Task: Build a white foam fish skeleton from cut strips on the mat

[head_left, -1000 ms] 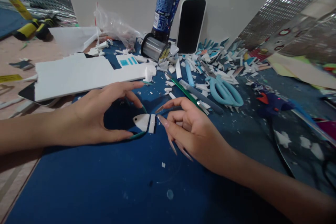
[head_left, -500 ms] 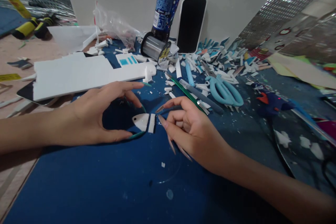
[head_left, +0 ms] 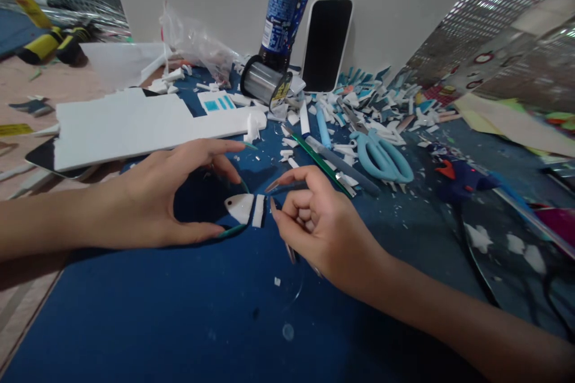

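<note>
My left hand (head_left: pixel 155 203) lies on the blue cutting mat (head_left: pixel 179 311), fingers spread in a C. Its thumb and middle fingertip sit on either side of a small pointed white foam piece (head_left: pixel 239 206). A narrow white foam strip (head_left: pixel 258 210) lies against that piece's right edge. My right hand (head_left: pixel 317 224) rests just right of the strip, with three fingers curled into the palm. Its index finger and thumb point at the strip without touching it, and nothing shows in that hand.
A white foam board (head_left: pixel 121 125) lies behind my left hand. Behind my right hand are a green craft knife (head_left: pixel 321 161), light-blue scissors (head_left: pixel 381 155) and foam scraps (head_left: pixel 377 105). A glue gun (head_left: pixel 462 179) is at right; a bottle (head_left: pixel 285 12), tape roll (head_left: pixel 263 81) and phone (head_left: pixel 327 45) stand at the back.
My right hand has curled its fingers in tighter and crept slightly left toward the strip. My left hand and the foam pieces have stayed put.
</note>
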Motion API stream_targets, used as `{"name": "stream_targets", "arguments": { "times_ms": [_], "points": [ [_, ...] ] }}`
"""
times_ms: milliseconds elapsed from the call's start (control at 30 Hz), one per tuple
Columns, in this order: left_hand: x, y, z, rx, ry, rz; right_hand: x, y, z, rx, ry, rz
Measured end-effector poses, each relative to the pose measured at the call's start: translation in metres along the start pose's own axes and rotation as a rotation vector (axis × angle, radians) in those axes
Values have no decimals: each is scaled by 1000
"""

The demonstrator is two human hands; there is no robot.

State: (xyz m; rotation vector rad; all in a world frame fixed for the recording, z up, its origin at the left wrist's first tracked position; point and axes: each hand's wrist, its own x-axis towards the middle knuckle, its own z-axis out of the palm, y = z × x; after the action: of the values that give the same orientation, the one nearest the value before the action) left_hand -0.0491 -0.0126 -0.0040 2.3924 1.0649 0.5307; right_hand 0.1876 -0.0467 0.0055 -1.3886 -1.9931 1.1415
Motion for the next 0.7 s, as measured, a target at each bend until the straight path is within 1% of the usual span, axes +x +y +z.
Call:
{"name": "stream_targets", "arguments": {
  "times_ms": [133,467,700],
  "points": [
    [0,-1,0,12,13,39,1,2,1,-49,24,-17],
    [0,3,-2,34,-32,10,1,4,4,-134,54,-41],
    [1,5,-3,37,-60,47,-2,3,5,-204,136,-91]
  ]
}}
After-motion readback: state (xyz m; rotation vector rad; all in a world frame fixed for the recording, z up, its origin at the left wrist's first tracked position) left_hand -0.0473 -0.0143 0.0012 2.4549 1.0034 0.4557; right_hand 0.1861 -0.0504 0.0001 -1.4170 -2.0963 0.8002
